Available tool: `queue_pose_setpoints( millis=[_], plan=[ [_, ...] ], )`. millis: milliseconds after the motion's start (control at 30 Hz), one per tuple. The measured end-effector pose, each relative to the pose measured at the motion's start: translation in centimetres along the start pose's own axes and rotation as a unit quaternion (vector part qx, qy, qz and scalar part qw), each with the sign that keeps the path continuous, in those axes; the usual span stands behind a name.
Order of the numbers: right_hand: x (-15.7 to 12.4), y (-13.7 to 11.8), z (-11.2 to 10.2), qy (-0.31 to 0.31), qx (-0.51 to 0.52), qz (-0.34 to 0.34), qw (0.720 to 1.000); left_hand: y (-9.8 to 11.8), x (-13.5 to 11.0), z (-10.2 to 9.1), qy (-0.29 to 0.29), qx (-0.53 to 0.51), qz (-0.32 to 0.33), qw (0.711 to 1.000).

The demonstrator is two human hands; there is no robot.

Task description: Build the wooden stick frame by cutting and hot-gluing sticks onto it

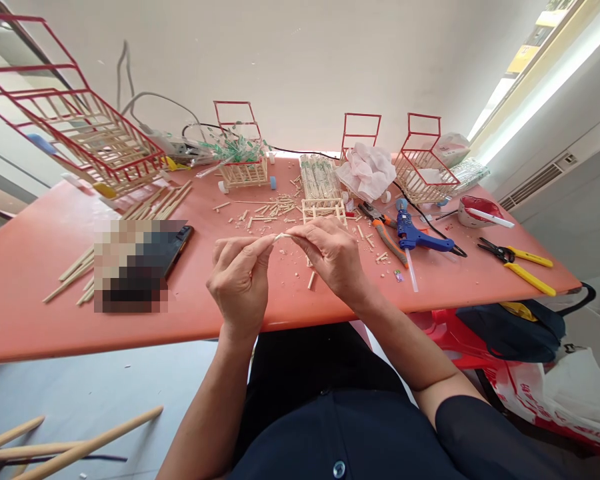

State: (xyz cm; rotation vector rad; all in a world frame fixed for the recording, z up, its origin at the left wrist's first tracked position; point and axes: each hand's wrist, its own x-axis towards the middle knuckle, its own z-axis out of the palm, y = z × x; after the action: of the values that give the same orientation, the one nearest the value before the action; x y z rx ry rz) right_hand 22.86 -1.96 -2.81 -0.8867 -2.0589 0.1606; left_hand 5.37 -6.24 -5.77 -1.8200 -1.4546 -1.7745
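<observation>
My left hand (240,280) and my right hand (330,253) meet above the near edge of the orange table (40,247). Both pinch the same short pale wooden stick piece (281,236) between thumb and fingers, one at each end. Just beyond the hands lies a small ladder-like wooden frame (323,211), with scattered cut stick bits (273,210) to its left. A blue glue gun (419,237) lies to the right of my right hand.
Small red-and-wood cart models stand along the back: a large one (80,137) at left, others (240,167) (423,170) further right. Orange-handled pliers (383,230), yellow-handled cutters (523,263), a red bowl (477,210), long sticks (80,267) and a phone (173,243) lie about.
</observation>
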Motion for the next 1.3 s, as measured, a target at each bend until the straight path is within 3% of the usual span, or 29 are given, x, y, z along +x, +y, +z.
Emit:
queue_pose_setpoints(
  millis=[1300],
  plan=[
    [-0.38,0.41,0.26,-0.009,-0.016,-0.002,1.000,-0.19,-0.26,0.15,-0.012,-0.008,0.002,1.000]
  ],
)
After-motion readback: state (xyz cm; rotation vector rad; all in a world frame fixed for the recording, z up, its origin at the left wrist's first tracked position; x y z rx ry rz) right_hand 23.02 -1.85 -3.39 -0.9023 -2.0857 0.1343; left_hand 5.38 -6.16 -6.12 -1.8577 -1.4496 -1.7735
